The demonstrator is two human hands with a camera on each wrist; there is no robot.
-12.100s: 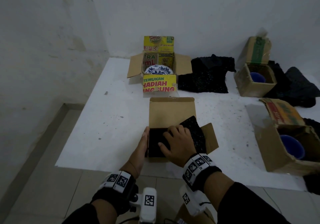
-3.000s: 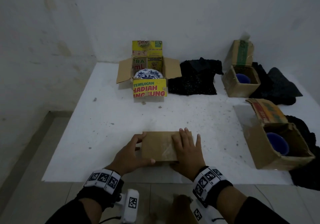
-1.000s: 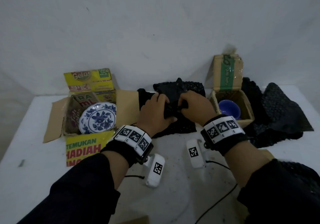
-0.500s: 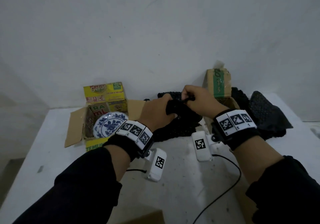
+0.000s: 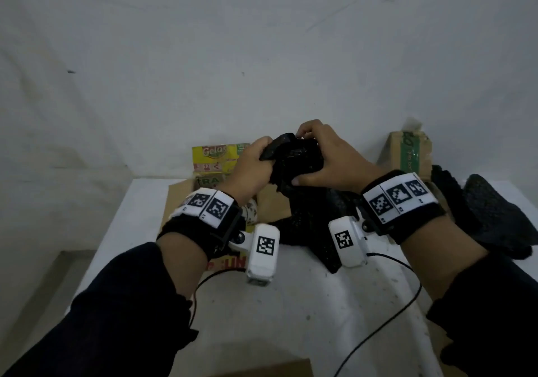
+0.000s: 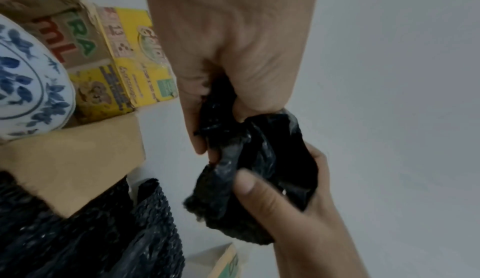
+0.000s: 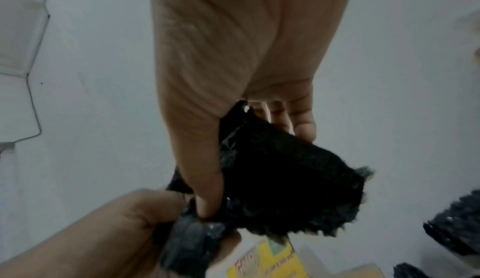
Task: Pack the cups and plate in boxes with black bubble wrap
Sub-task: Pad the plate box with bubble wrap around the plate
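Note:
Both hands hold a sheet of black bubble wrap (image 5: 294, 158) lifted above the white table (image 5: 291, 304). My left hand (image 5: 250, 170) grips its left edge, my right hand (image 5: 326, 158) grips its bunched top and right side. The wrap (image 6: 254, 159) hangs down from the hands toward the pile on the table. The blue-and-white plate (image 6: 26, 81) sits in the open yellow box (image 5: 212, 158) at the left, mostly hidden behind my left wrist in the head view. In the right wrist view the wrap (image 7: 285, 179) fills the grip.
More black bubble wrap (image 5: 495, 216) lies at the right beside a brown box with green tape (image 5: 407, 155). A closed brown box's edge (image 5: 262, 371) shows at the near table edge. A wall stands right behind the table.
Both hands have raised the bubble wrap higher off the pile and drawn it slightly left. The head has tilted up, so the cup in the right box is out of sight.

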